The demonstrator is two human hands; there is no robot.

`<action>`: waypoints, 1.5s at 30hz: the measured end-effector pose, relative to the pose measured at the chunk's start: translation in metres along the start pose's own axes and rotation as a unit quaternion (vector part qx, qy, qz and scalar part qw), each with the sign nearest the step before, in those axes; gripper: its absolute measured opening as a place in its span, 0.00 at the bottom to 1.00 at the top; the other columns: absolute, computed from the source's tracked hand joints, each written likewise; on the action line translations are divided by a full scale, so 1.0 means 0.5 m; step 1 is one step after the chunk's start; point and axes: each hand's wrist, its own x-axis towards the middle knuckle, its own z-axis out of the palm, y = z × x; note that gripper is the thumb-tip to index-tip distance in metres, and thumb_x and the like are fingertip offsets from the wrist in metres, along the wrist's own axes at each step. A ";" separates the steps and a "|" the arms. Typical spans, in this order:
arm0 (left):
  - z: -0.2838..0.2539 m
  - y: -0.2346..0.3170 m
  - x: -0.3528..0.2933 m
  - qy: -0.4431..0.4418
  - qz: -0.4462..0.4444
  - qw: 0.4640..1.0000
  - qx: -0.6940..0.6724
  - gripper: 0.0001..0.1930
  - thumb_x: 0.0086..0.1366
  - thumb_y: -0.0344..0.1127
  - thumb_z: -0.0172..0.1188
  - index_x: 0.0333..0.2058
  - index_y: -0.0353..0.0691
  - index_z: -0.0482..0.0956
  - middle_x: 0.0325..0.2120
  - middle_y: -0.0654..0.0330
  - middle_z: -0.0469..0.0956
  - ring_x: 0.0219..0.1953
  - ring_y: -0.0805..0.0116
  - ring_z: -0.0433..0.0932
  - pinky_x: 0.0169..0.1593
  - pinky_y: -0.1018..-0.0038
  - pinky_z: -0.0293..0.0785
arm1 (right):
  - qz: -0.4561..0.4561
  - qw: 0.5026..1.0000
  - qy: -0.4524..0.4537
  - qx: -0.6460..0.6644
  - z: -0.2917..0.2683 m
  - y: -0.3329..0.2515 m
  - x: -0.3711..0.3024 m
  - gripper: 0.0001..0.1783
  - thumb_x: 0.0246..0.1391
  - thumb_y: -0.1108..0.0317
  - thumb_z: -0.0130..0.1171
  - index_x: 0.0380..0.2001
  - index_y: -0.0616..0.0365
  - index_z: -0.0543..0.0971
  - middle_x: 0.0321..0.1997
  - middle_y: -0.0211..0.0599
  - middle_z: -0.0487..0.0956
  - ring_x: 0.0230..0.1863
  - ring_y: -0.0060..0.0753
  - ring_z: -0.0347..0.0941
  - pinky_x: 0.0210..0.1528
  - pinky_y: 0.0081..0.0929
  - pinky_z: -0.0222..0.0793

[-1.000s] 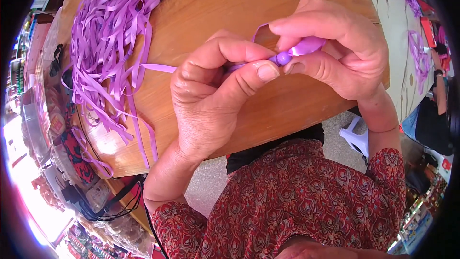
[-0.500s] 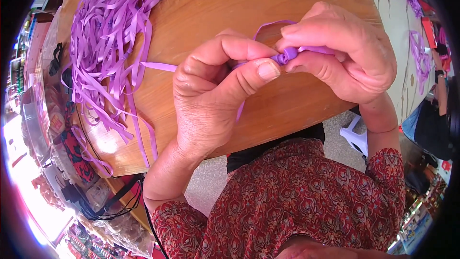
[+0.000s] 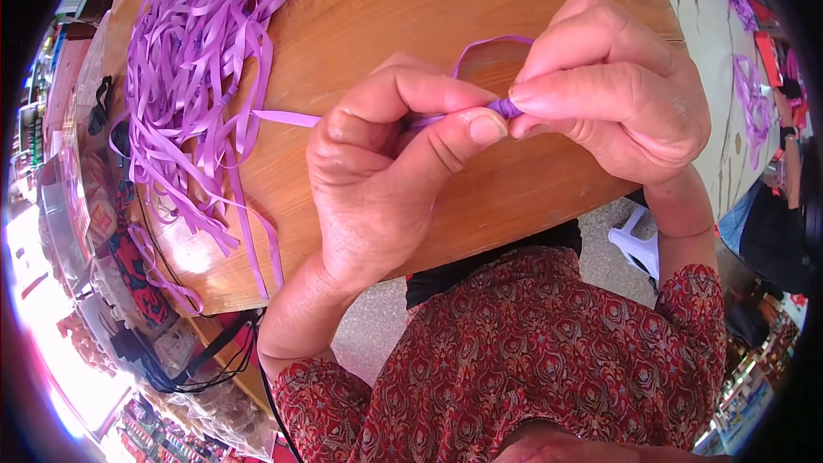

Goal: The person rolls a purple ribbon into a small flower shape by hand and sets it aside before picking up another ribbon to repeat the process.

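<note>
Both hands meet over the wooden table, working on one purple ribbon [image 3: 287, 118]. My left hand [image 3: 386, 146] pinches it between thumb and forefinger, beside a small darker purple coil [image 3: 504, 108] wound in the ribbon. From the other side my right hand [image 3: 613, 90] closes thumb and fingers on the coil and covers part of it. One stretch of ribbon runs out to the left of my left hand, and a loop arches behind the fingertips. To the left lies a large tangled heap of purple ribbons [image 3: 193, 77].
The wooden table [image 3: 369, 0] has a curved edge on my side. A pale marbled surface [image 3: 711, 77] adjoins it at the right, with more purple ribbon [image 3: 750, 103] on it. Plastic bags [image 3: 90, 197] and black cables [image 3: 227, 369] crowd the left side. A white plastic stool [image 3: 634, 249] stands below.
My right fingers have straightened and closed over the coil, which showed its spiral end before and is now mostly covered. The left hand has shifted only slightly.
</note>
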 end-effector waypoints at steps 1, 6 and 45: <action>0.001 0.005 -0.003 0.006 0.002 0.999 0.032 0.05 0.55 0.22 0.60 0.31 0.34 0.76 0.26 0.63 0.72 0.28 0.76 0.68 0.32 0.82 0.64 | -0.003 1.000 0.002 0.002 0.002 0.000 0.000 0.13 0.39 0.76 0.66 0.32 0.63 0.78 0.30 0.41 0.76 0.26 0.30 0.71 0.25 0.19 0.66; -0.001 0.000 -0.005 -0.003 0.018 0.998 0.054 0.05 0.55 0.20 0.60 0.30 0.35 0.75 0.26 0.63 0.71 0.29 0.76 0.68 0.33 0.82 0.64 | -0.003 1.000 -0.003 0.003 0.001 -0.002 0.000 0.13 0.39 0.75 0.67 0.31 0.64 0.77 0.29 0.41 0.76 0.26 0.30 0.70 0.24 0.20 0.64; -0.016 0.006 0.009 0.005 0.229 0.901 0.370 0.08 0.52 0.18 0.61 0.32 0.33 0.75 0.26 0.61 0.71 0.29 0.74 0.69 0.34 0.83 0.65 | 0.152 0.981 -0.009 0.116 0.026 -0.005 -0.005 0.12 0.47 0.66 0.64 0.25 0.64 0.74 0.24 0.37 0.74 0.23 0.26 0.67 0.25 0.19 0.61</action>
